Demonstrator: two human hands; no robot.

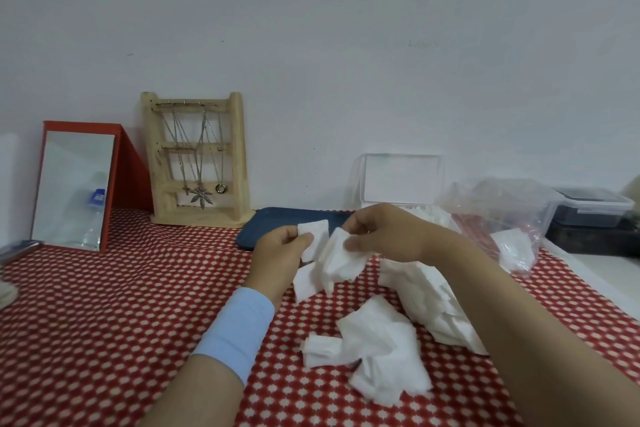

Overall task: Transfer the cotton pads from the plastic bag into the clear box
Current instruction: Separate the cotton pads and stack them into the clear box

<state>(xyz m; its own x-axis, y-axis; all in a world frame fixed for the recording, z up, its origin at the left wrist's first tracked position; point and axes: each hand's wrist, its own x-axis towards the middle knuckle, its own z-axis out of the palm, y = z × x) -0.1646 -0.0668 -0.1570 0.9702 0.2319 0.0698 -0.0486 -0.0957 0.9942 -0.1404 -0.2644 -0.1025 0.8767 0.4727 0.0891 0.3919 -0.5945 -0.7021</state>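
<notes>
My left hand (280, 253) pinches a small stack of white cotton pads (313, 237) above the red patterned cloth. My right hand (384, 232) grips another bunch of pads (341, 262) just to the right of it, the two bunches touching. Loose cotton pads lie in a heap (377, 347) on the cloth in front of me, and more (422, 295) lie under my right forearm. The clear box (398, 184) stands behind my hands with its lid up and pads inside. The plastic bag (502, 218) lies crumpled to the right, a few pads still in it.
A dark blue tray (277, 222) lies behind my left hand. A wooden jewellery stand (199, 159) and a red-framed mirror (74, 187) stand against the wall at the left. Lidded plastic containers (592, 211) sit at the far right.
</notes>
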